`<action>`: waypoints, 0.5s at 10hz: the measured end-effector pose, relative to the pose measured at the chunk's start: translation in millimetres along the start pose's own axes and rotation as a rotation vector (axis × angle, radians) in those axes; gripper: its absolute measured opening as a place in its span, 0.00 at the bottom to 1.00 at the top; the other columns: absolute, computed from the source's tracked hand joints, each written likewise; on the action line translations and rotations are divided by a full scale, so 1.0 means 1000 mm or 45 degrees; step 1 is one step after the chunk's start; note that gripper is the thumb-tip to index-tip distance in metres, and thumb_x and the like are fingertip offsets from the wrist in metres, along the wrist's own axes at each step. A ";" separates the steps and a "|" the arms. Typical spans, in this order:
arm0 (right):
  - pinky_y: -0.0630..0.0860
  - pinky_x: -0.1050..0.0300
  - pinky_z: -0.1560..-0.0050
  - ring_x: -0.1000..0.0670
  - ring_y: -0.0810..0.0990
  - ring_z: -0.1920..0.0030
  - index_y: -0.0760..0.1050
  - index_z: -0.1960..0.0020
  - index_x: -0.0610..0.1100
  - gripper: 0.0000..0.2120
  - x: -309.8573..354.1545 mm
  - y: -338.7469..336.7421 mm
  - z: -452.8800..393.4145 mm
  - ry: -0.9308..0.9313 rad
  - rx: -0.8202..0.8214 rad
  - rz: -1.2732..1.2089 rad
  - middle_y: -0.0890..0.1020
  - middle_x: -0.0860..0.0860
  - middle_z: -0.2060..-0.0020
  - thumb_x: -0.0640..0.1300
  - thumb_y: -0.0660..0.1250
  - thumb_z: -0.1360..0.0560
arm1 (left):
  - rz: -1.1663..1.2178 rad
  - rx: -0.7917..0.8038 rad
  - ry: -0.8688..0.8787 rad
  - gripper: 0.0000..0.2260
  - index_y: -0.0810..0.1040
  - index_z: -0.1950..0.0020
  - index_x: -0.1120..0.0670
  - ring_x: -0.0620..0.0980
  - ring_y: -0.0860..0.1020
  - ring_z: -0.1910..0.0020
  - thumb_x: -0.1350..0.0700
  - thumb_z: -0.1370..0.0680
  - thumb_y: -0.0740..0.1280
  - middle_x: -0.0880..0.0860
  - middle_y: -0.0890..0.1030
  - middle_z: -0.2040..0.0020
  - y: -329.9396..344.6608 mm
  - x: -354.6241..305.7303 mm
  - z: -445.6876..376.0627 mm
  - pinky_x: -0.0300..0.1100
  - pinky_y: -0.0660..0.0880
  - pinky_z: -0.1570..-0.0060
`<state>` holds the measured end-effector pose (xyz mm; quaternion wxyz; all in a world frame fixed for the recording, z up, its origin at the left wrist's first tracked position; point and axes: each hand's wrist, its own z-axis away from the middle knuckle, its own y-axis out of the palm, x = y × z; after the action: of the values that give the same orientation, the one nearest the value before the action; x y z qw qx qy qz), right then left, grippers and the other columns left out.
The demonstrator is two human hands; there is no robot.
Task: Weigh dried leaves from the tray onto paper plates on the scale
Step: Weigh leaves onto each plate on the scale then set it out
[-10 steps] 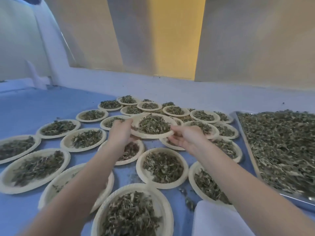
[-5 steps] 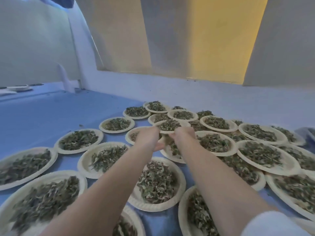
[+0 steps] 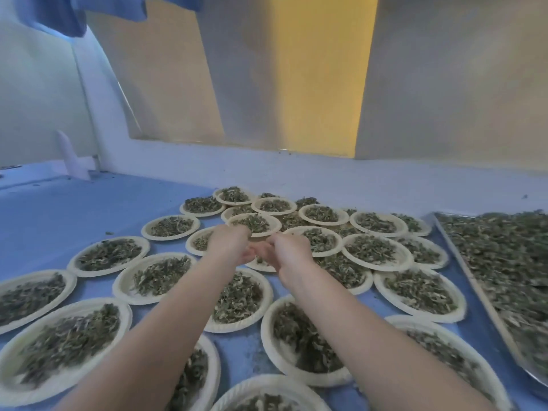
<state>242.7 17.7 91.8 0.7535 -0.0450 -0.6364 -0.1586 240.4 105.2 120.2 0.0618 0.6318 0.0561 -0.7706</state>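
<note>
A paper plate of dried leaves rests on top of other filled plates at the far middle of the spread. My left hand is right at its near rim, with loosely curled fingers that hold nothing. Just to the right and a little nearer, my right hand is clear of the plate, fingers relaxed and turned inward toward the left hand. The metal tray heaped with dried leaves lies at the right edge. No scale is in view.
Several paper plates of leaves, such as one and another, cover the blue table, some overlapping. A white wall ledge runs behind them. Bare blue surface lies at the far left.
Both hands carried the filled plate away from me, set it down among the far plates and let go. The view swung left and then back right, so the tray shows again.
</note>
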 end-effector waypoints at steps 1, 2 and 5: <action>0.81 0.52 0.50 0.50 0.84 0.59 0.77 0.39 0.42 0.17 0.005 -0.040 0.052 -0.289 -0.017 0.267 0.84 0.47 0.57 0.35 0.64 0.27 | -0.225 0.075 0.207 0.10 0.72 0.64 0.59 0.55 0.76 0.66 0.65 0.23 0.59 0.54 0.78 0.73 0.012 0.010 0.061 0.50 0.77 0.54; 0.76 0.68 0.54 0.58 0.81 0.58 0.78 0.42 0.48 0.13 0.015 -0.092 0.111 -0.627 -0.063 0.685 0.83 0.55 0.54 0.40 0.62 0.24 | -0.368 0.186 0.424 0.09 0.76 0.60 0.53 0.55 0.78 0.63 0.62 0.24 0.60 0.54 0.80 0.65 0.036 0.025 0.114 0.52 0.77 0.54; 0.74 0.53 0.51 0.43 0.78 0.46 0.74 0.41 0.47 0.17 0.027 -0.282 0.256 -0.801 -0.334 1.859 0.78 0.46 0.48 0.36 0.61 0.28 | -0.689 0.557 0.879 0.07 0.75 0.53 0.58 0.59 0.77 0.48 0.63 0.25 0.58 0.58 0.81 0.51 0.171 0.067 0.276 0.45 0.67 0.58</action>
<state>-78.7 -184.7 127.8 0.4411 -0.5803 -0.6048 0.3208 -10.5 -110.4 107.1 -0.2968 0.8114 0.0723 -0.4983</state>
